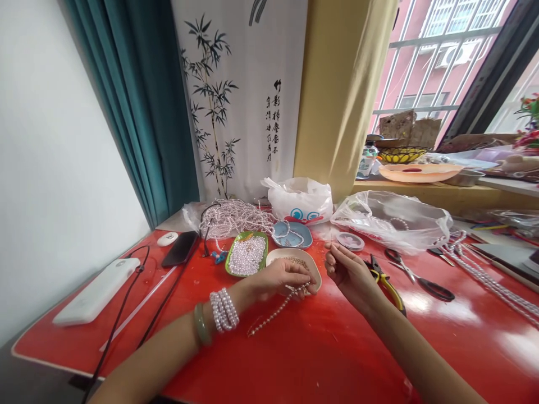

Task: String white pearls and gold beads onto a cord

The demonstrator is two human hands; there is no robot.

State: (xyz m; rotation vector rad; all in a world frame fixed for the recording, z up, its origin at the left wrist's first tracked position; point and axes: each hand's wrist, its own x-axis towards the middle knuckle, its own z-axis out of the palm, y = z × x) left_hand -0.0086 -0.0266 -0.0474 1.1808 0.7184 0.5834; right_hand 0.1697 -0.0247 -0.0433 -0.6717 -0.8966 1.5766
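Pinched in the fingers of my left hand [288, 279] is a short strand of small beads [272, 317], its loose end trailing down toward the red table. This hand is over the near side of a cream dish [317, 274] with small gold-coloured beads in it. My right hand [347, 272] is closed, thumb against fingertips, just right of that dish; whatever it holds is too fine to make out. Left of the dish, a green tray [228, 265] is full of pearly beads. Behind it sits a blue dish [308, 238] with part of a bead string in it.
Bead strings [236, 219] are heaped at the back, beside a white plastic bag [301, 202]. Pliers [391, 289], scissors [433, 288] and a spool [350, 242] lie to the right. On the left are a phone [181, 248], a white power bank [96, 290] and cables.
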